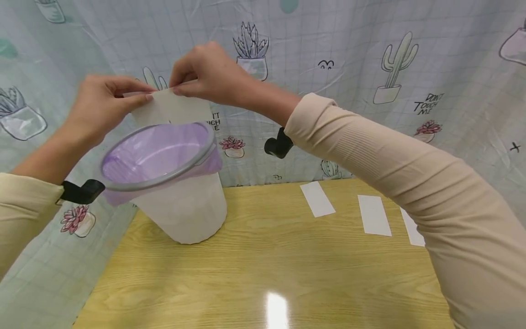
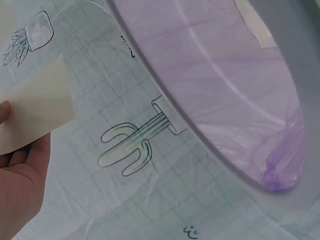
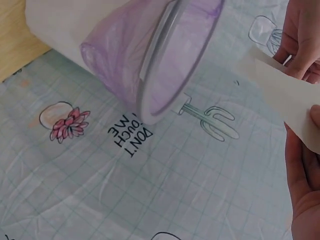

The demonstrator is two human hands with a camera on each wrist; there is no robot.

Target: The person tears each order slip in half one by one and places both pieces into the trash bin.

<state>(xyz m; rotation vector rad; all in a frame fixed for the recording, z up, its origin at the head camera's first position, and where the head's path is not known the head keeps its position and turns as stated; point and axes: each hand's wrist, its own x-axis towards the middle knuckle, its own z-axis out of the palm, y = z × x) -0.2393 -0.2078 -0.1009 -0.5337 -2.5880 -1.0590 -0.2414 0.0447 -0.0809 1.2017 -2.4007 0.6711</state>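
Above a white bin [image 1: 185,205], my left hand [image 1: 102,103] and right hand [image 1: 213,71] pinch a piece of white paper [image 1: 186,107] between thumbs and fingers. Close together at its top edge, the thumbs nearly meet near the middle. A small dark mark shows on the paper's lower edge; whether it is a tear, I cannot tell. In the right wrist view the paper [image 3: 285,97] looks bent or in two overlapping layers. Purple plastic bag [image 1: 164,144] lines the bin, folded out under its grey rim ring [image 1: 164,183]. A pale piece [image 2: 255,22] shows inside the bin in the left wrist view.
On the right of the wooden table [image 1: 255,256] lie a white paper strip [image 1: 318,199], a second strip [image 1: 374,215] and a third [image 1: 412,228] partly behind my right sleeve. A cactus-print curtain [image 1: 312,114] hangs behind and to the left of the table.
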